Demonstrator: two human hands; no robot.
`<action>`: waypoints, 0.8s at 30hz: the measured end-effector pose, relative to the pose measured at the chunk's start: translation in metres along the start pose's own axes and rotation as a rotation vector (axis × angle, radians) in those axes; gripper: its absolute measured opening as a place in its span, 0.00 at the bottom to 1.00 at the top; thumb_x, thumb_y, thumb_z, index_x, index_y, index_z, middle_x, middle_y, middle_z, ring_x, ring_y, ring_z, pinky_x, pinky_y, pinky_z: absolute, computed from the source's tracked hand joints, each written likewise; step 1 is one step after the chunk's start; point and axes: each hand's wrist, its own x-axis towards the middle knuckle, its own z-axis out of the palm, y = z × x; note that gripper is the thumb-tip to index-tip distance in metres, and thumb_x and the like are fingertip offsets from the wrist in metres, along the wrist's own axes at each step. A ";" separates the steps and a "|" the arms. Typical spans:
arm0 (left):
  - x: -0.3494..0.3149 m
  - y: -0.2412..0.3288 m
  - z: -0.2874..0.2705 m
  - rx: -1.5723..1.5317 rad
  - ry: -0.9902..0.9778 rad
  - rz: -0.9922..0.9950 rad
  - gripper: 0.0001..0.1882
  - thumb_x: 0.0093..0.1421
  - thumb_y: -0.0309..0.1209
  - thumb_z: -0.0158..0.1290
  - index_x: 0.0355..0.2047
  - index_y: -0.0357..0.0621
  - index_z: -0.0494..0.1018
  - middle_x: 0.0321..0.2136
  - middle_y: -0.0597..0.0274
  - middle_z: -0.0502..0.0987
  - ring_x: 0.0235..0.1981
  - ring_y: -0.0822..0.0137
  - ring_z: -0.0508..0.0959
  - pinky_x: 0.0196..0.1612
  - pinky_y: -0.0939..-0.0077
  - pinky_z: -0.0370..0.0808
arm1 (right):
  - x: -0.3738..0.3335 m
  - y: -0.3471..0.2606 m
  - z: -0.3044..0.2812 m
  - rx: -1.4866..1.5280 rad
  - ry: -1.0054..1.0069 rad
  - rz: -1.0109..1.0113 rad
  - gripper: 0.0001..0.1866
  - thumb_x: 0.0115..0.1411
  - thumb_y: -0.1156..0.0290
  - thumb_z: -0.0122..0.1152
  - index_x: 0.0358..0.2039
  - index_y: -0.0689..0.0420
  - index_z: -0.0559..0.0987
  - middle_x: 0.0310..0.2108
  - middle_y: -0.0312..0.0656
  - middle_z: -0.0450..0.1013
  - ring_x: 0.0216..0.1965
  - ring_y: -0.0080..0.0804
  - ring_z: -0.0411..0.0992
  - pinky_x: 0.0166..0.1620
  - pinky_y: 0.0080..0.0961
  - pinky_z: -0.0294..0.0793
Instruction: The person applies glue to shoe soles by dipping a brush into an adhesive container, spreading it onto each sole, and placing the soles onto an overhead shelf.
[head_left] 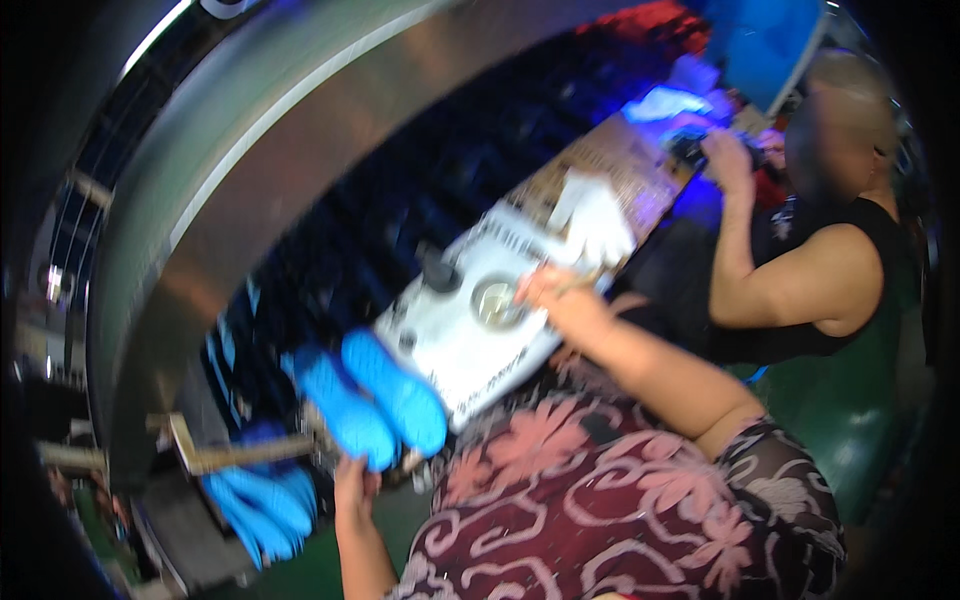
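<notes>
Two blue insoles [378, 405] lie side by side, tilted, left of a white printed sheet [470, 345]. My left hand [356, 488] is at the near end of the left insole, its fingers curled against the edge; blur hides the exact grip. On the sheet stands a small round dish [497, 301] with something pale inside. My right hand [556, 292] is closed at the dish's right rim, fingers pinched together. What they hold, if anything, is too blurred to name. A dark object [438, 270] sits on the sheet beside the dish.
White gloves [597, 220] lie beyond the dish, near brown cardboard [640, 175]. More blue insoles [262, 510] are stacked at lower left by a wooden bar [245, 453]. A large curved metal housing [300, 140] overhangs the far side. A co-worker [835, 230] works close by on the right.
</notes>
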 end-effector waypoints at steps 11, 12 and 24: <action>-0.044 0.050 0.059 0.263 0.098 -0.093 0.05 0.58 0.36 0.50 0.29 0.50 0.69 0.17 0.69 0.69 0.14 0.73 0.67 0.16 0.79 0.64 | -0.026 0.031 -0.026 0.266 0.074 0.069 0.16 0.63 0.61 0.52 0.27 0.59 0.80 0.21 0.34 0.72 0.25 0.20 0.68 0.30 0.18 0.68; -0.040 0.054 0.071 0.280 0.105 -0.077 0.05 0.58 0.36 0.50 0.29 0.50 0.69 0.17 0.69 0.69 0.14 0.72 0.67 0.17 0.79 0.64 | -0.027 0.036 -0.033 0.262 0.081 0.064 0.16 0.64 0.61 0.51 0.29 0.59 0.80 0.22 0.34 0.72 0.25 0.19 0.68 0.31 0.18 0.68; 0.003 0.072 0.172 0.414 0.249 -0.012 0.06 0.58 0.34 0.49 0.34 0.48 0.69 0.21 0.66 0.71 0.17 0.70 0.70 0.19 0.76 0.68 | -0.007 0.062 -0.093 0.165 0.079 -0.153 0.13 0.62 0.64 0.53 0.28 0.60 0.79 0.24 0.43 0.75 0.28 0.33 0.74 0.33 0.27 0.71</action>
